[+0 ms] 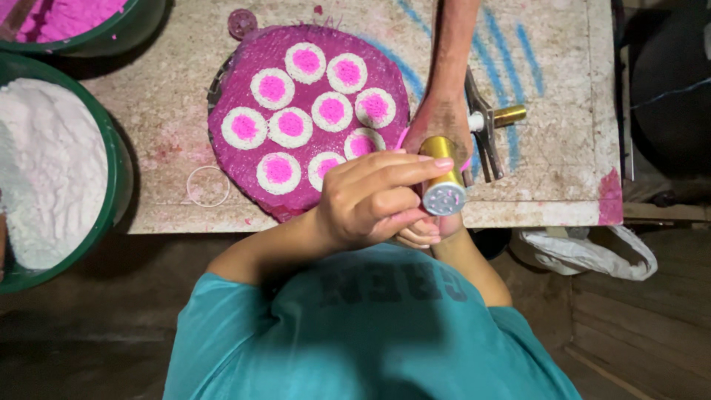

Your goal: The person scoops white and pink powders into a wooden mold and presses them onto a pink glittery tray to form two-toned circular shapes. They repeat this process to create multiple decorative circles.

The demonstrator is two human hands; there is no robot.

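Powder first, far left of the frame: a green tub (118, 185) full of white powder (44, 178) sat at the left edge, and a second green tub (111, 33) with pink powder (63, 15) poked in at the upper left corner. Both stood by a worn, stained table (563, 185) with blue streaks on the upper right part.

Moving toward the middle, a round magenta mat (237, 159) lay on the table with nine white discs (291, 127) on it, each with a pink centre. A thin clear ring (208, 185) sat just left of the mat's lower edge.

Centre-right, the person in the teal shirt (370, 341) had their left hand (370, 200) curled around a brass-coloured cylinder (442, 178), its perforated silver end facing the camera. Their right hand (418, 233) was tucked underneath, fingers bent, touching the cylinder's lower side; can't tell how firmly it gripped.

Just above that, someone else's hand (444, 122) reached down from the top edge, resting on the table. Beside it lay a metal tool (481, 133) with a small brass piece (509, 115). Lower right, a white plastic bag (585, 252) hung below the table edge.
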